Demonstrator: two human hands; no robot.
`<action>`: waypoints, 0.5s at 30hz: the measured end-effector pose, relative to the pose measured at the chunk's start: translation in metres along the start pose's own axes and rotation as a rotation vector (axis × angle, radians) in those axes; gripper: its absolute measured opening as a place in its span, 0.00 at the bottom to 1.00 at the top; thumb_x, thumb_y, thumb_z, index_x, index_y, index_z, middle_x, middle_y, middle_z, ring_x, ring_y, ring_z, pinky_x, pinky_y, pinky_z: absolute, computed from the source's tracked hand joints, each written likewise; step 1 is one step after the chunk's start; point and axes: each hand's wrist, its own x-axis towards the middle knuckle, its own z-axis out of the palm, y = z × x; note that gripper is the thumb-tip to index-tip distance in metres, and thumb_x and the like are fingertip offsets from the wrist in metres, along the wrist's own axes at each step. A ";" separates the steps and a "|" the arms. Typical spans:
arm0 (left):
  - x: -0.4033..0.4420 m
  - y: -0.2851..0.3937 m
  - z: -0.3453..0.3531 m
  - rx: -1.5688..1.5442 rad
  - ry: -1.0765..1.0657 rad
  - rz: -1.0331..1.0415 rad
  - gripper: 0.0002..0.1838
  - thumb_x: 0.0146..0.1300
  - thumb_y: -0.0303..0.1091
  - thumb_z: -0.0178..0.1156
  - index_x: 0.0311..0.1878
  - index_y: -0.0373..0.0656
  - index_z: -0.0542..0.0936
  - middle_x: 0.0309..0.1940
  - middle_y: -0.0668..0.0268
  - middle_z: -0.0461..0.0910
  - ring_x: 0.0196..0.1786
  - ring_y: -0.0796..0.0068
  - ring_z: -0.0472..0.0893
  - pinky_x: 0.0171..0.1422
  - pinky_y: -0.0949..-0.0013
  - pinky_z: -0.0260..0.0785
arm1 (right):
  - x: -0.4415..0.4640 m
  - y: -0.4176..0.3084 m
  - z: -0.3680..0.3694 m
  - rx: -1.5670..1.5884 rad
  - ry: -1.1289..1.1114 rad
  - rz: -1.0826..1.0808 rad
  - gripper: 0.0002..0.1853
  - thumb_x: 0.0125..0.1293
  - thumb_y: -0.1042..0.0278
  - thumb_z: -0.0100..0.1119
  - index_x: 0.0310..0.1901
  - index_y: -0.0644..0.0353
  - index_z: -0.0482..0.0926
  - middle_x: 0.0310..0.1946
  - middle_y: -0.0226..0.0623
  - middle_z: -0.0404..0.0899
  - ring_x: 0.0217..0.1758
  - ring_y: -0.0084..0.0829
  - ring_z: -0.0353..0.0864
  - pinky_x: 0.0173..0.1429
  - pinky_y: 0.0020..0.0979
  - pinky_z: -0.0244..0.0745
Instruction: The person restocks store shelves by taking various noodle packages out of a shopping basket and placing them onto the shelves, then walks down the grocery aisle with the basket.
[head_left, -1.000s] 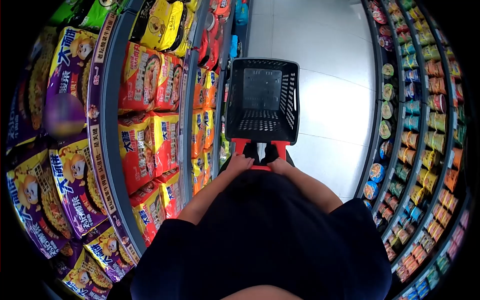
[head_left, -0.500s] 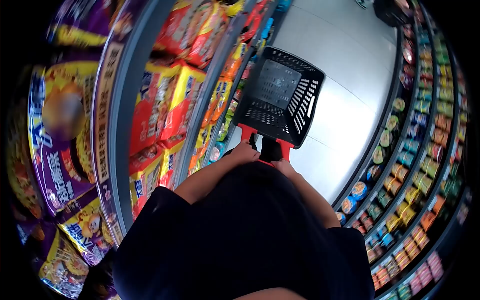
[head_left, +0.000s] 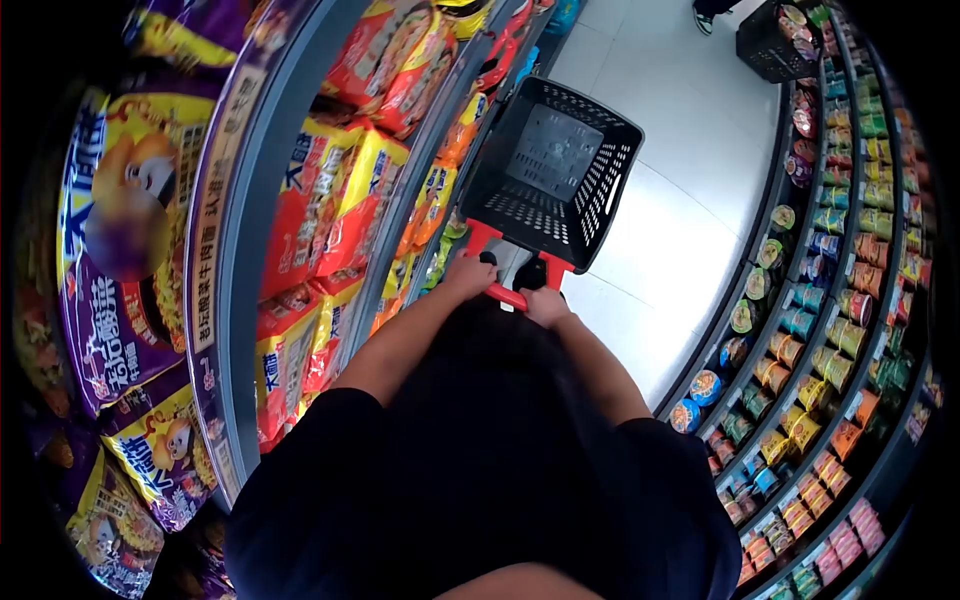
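Ahead of me is a black shopping cart basket (head_left: pixel 560 155) with perforated walls and nothing visible inside. Its red handle (head_left: pixel 506 296) is close to my body. My left hand (head_left: pixel 470 277) is wrapped round the left part of the handle. On the right part, my right hand (head_left: pixel 545 305) has its fingers closed round the handle. The basket's left side stands close beside the left shelf.
Left shelves (head_left: pixel 225 230) hold purple noodle packs (head_left: pixel 110 330) and red-yellow packs (head_left: pixel 350 200). Right shelves (head_left: pixel 690 375) carry many cups and packets. At the top right are another black basket (head_left: pixel 770 45) with goods and a person's shoe (head_left: pixel 704 22).
The view has turned, so the cart now appears tilted and farther right than a second ago. The other basket and a person's foot have come into view. Both hands remain on the handle.
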 end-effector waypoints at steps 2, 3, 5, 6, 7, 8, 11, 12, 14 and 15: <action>0.011 0.006 -0.003 0.003 0.008 -0.038 0.20 0.69 0.48 0.42 0.38 0.52 0.84 0.36 0.65 0.84 0.47 0.61 0.80 0.63 0.43 0.58 | 0.001 0.006 -0.015 -0.009 0.022 0.029 0.13 0.55 0.65 0.54 0.42 0.56 0.78 0.32 0.52 0.82 0.37 0.53 0.82 0.46 0.49 0.77; 0.017 0.015 -0.019 0.005 0.000 -0.052 0.20 0.69 0.48 0.43 0.39 0.52 0.84 0.38 0.65 0.83 0.49 0.61 0.79 0.63 0.42 0.58 | 0.005 0.014 -0.023 -0.005 0.045 0.042 0.13 0.54 0.66 0.54 0.41 0.56 0.78 0.32 0.51 0.82 0.37 0.52 0.82 0.46 0.49 0.77; 0.032 0.018 -0.020 -0.029 0.023 -0.083 0.19 0.69 0.50 0.45 0.41 0.50 0.81 0.41 0.64 0.82 0.52 0.59 0.77 0.62 0.40 0.59 | 0.013 0.030 -0.034 -0.002 0.087 0.062 0.12 0.52 0.66 0.55 0.39 0.56 0.79 0.32 0.50 0.83 0.37 0.51 0.82 0.46 0.49 0.77; 0.041 0.016 -0.027 -0.053 0.008 -0.078 0.18 0.69 0.50 0.46 0.40 0.49 0.81 0.40 0.63 0.81 0.52 0.58 0.77 0.62 0.42 0.60 | 0.015 0.034 -0.048 0.026 0.103 0.071 0.12 0.53 0.65 0.55 0.39 0.55 0.80 0.33 0.49 0.83 0.38 0.51 0.82 0.47 0.48 0.77; 0.052 0.013 -0.035 -0.076 -0.003 -0.071 0.18 0.68 0.51 0.48 0.39 0.48 0.81 0.40 0.62 0.81 0.52 0.58 0.76 0.62 0.44 0.61 | 0.020 0.038 -0.060 0.027 0.118 0.077 0.12 0.53 0.65 0.55 0.39 0.55 0.80 0.33 0.49 0.83 0.39 0.51 0.82 0.48 0.48 0.77; 0.063 0.012 -0.043 -0.099 -0.012 -0.060 0.18 0.68 0.51 0.50 0.39 0.47 0.81 0.39 0.61 0.81 0.53 0.58 0.76 0.62 0.46 0.62 | 0.025 0.042 -0.074 0.027 0.135 0.087 0.12 0.53 0.65 0.55 0.39 0.55 0.81 0.33 0.49 0.83 0.40 0.50 0.82 0.49 0.47 0.77; 0.091 0.008 -0.070 -0.130 0.116 0.061 0.19 0.66 0.50 0.54 0.40 0.42 0.79 0.42 0.55 0.78 0.53 0.54 0.74 0.61 0.54 0.64 | 0.037 0.060 -0.117 0.037 0.170 0.077 0.13 0.52 0.66 0.54 0.40 0.54 0.81 0.34 0.47 0.83 0.41 0.48 0.82 0.48 0.46 0.77; 0.099 0.007 -0.076 -0.146 0.157 0.100 0.20 0.66 0.50 0.55 0.41 0.40 0.78 0.43 0.52 0.76 0.53 0.52 0.73 0.61 0.56 0.64 | 0.040 0.065 -0.129 0.046 0.180 0.069 0.13 0.52 0.66 0.54 0.40 0.53 0.81 0.34 0.46 0.83 0.41 0.48 0.82 0.48 0.46 0.77; 0.116 0.012 -0.093 -0.135 0.171 0.099 0.20 0.67 0.50 0.54 0.43 0.39 0.78 0.46 0.52 0.75 0.56 0.51 0.71 0.62 0.57 0.64 | 0.045 0.074 -0.159 0.028 0.175 0.081 0.15 0.52 0.66 0.54 0.42 0.52 0.82 0.35 0.45 0.84 0.42 0.47 0.82 0.48 0.45 0.77; 0.126 0.015 -0.102 -0.149 0.167 0.095 0.21 0.67 0.50 0.54 0.44 0.39 0.77 0.47 0.52 0.75 0.56 0.50 0.71 0.63 0.57 0.63 | 0.049 0.078 -0.171 0.018 0.163 0.091 0.15 0.52 0.66 0.54 0.42 0.51 0.82 0.35 0.44 0.84 0.42 0.46 0.82 0.48 0.44 0.76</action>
